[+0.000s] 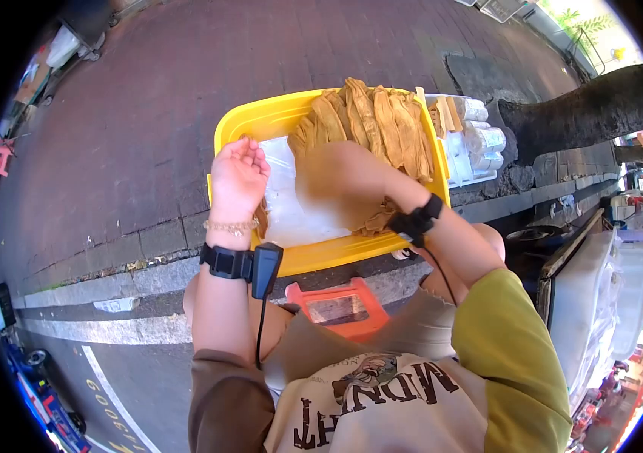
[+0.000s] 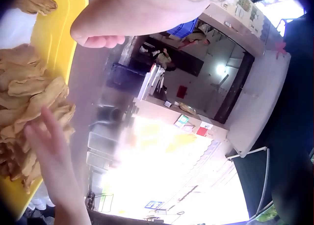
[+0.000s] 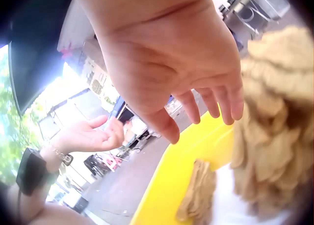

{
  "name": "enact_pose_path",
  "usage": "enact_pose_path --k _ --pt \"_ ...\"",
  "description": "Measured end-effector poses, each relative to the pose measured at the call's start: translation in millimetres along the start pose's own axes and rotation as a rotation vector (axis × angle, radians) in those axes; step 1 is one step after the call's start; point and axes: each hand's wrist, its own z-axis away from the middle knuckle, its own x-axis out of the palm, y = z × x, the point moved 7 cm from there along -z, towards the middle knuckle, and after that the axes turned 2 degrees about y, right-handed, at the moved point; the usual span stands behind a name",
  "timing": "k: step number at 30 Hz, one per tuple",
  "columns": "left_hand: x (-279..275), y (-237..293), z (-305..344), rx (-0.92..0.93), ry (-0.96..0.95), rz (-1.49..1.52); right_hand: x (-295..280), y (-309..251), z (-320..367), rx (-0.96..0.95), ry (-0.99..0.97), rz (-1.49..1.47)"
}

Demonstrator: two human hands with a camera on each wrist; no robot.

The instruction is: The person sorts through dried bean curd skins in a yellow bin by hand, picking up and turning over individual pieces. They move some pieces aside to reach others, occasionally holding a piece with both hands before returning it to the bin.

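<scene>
A yellow plastic tub [image 1: 306, 260] in front of me holds a thick pile of brown, wrinkled strips [image 1: 366, 113], with white sheeting [image 1: 280, 192] bare at its left part. One small bundle of folded strips [image 3: 196, 190] lies apart by the left wall. My right hand [image 1: 344, 181], blurred in the head view, is over the tub beside the pile. In the right wrist view its fingers hang loosely downward around nothing. My left hand [image 1: 240, 177] hovers over the tub's left rim, palm turned up and fingers loosely bent, holding nothing.
Right of the tub stands a clear tray with white wrapped rolls [image 1: 485, 140], near a tree trunk [image 1: 585, 109]. An orange-red stool [image 1: 348, 306] is between my legs. Large white plastic bins [image 1: 582, 294] stand at the right. Brick paving [image 1: 148, 98] stretches beyond the tub.
</scene>
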Motion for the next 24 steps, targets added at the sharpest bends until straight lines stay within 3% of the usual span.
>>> enact_pose_path --k 4,5,7,8,11,17,20,22,24 --pt "16 32 19 0.192 0.037 0.105 -82 45 54 0.202 0.223 0.220" --pt "16 34 21 0.203 0.043 0.097 -85 50 59 0.194 0.224 0.208" --pt "21 43 24 0.280 0.005 0.109 -100 70 67 0.353 0.438 0.180" --pt "22 43 22 0.291 -0.007 0.105 -96 76 65 0.406 0.446 0.270" --pt "22 20 11 0.289 0.099 0.003 -75 84 49 0.325 0.442 0.298" --pt "21 -105 -28 -0.045 -0.090 -0.319 -72 98 37 0.522 0.470 0.308" --pt "16 -170 -19 -0.412 -0.132 -0.402 -82 114 35 0.543 0.540 0.115" --pt "15 -179 -19 -0.407 -0.155 -0.452 -77 129 37 0.676 0.390 -0.168" --pt "15 -178 -20 -0.374 -0.177 -0.524 -74 131 35 0.658 0.467 -0.118"
